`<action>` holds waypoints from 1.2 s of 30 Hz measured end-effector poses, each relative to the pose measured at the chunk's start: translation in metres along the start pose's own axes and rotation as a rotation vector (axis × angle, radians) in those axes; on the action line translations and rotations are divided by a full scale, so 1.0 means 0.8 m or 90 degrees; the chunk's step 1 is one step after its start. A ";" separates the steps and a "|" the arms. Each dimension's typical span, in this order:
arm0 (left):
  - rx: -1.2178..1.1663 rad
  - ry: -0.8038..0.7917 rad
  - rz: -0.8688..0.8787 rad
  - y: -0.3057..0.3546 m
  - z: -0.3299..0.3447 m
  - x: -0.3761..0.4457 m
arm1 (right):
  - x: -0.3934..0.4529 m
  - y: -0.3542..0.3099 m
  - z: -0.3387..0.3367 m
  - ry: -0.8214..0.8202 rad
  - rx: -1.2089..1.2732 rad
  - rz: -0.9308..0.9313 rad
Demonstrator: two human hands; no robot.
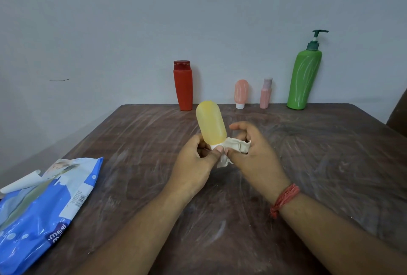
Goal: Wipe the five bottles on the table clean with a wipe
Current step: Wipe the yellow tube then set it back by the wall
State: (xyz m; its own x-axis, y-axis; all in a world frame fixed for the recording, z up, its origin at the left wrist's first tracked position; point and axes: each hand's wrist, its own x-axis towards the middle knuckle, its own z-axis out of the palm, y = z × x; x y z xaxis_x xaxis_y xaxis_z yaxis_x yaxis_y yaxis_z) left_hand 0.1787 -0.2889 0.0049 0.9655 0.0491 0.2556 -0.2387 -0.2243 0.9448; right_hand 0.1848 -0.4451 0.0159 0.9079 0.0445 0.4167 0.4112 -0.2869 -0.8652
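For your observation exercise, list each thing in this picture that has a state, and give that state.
Yellow bottle: lifted off the table, tilted, cap end down.
Left hand: grips the yellow bottle's cap end.
Right hand: holds the wipe.
Wipe: crumpled, at the cap.
Red bottle: upright, capped.
Peach bottle: standing on its cap.
Pink bottle: upright.
Green pump bottle: upright.
Wipes pack: lying flat, flap peeled open.

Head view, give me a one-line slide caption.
Left hand holds yellow bottle cap-down while right hand wipes it with a wipe.
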 end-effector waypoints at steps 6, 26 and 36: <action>0.083 0.011 0.047 0.001 -0.002 0.002 | 0.005 0.012 -0.004 -0.001 0.072 0.025; 0.466 0.084 -0.007 -0.010 0.005 0.004 | 0.039 0.033 -0.052 0.093 0.175 0.136; 0.488 0.065 -0.060 -0.010 0.005 0.006 | 0.042 0.039 -0.061 0.055 0.162 0.156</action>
State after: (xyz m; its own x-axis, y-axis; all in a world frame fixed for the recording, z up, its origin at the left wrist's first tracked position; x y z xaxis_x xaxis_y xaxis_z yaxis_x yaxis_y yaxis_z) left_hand 0.1855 -0.2907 -0.0020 0.9550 0.1822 0.2342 0.0181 -0.8235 0.5670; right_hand 0.2242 -0.4997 0.0166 0.9763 -0.0801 0.2009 0.1990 -0.0312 -0.9795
